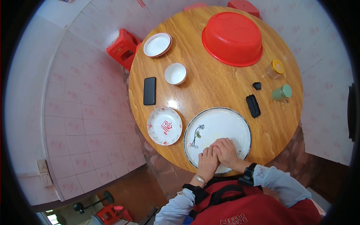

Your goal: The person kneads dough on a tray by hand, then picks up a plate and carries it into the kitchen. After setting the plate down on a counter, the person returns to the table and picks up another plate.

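Note:
My left hand [208,162] and my right hand [226,152] are pressed together, fingers curled, over the near part of a big white round tray [225,123]. The tray has a dark rim and a painted flower on its left side. Whatever is between my fingers, if anything, is hidden. A bracelet and a black band circle my left wrist, and a black band is on my right wrist. Left of the tray sits a shallow white dish [155,129] with a red character and floral edge.
On the wooden table [202,90] stand an upturned red basin [232,33], stacked plates [157,44], a white bowl [175,73], a phone [149,91], a yellow-lidded jar [276,68], a green-capped container [282,92] and a black case [253,105]. A red stool [123,47] stands beyond.

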